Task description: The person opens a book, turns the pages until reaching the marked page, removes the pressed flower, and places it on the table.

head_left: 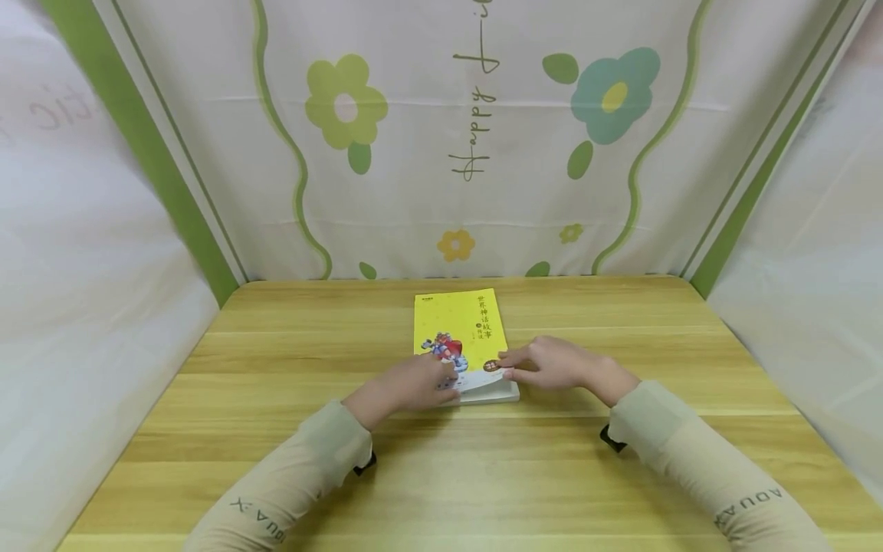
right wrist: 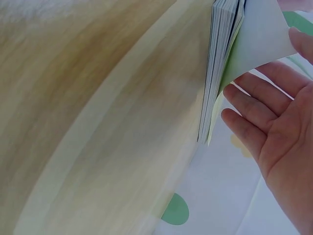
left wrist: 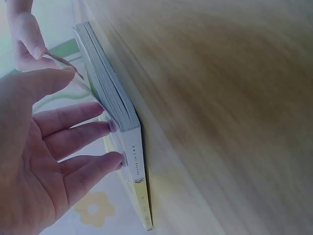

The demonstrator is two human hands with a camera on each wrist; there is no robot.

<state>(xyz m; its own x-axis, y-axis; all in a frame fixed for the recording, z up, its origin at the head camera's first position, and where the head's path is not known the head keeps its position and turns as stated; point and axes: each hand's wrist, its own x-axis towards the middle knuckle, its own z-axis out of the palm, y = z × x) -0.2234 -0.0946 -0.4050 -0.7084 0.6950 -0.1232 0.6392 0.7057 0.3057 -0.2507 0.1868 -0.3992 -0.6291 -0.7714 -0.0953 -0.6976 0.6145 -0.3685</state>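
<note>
A yellow paperback book (head_left: 455, 318) with Chinese lettering and a cartoon figure lies on the table, its lower edge facing the person. The right hand (head_left: 555, 362) pinches the lower right corner of the front cover and holds it bent up off the pages. In the right wrist view, the pale inside of the cover (right wrist: 261, 39) shows above the page block (right wrist: 222, 44). The left hand (head_left: 417, 381) rests on the cover's lower left with its fingertips. Its thumb reaches to the cover's bottom edge in the left wrist view, near the spine (left wrist: 137, 161).
The wood-grain table (head_left: 276, 460) spreads around the book. A white curtain (head_left: 428, 192) with printed flowers hangs right behind its far edge, and white side panels (head_left: 83, 307) stand on both sides. Both forearms wear light sleeves (head_left: 690, 437) with dark straps.
</note>
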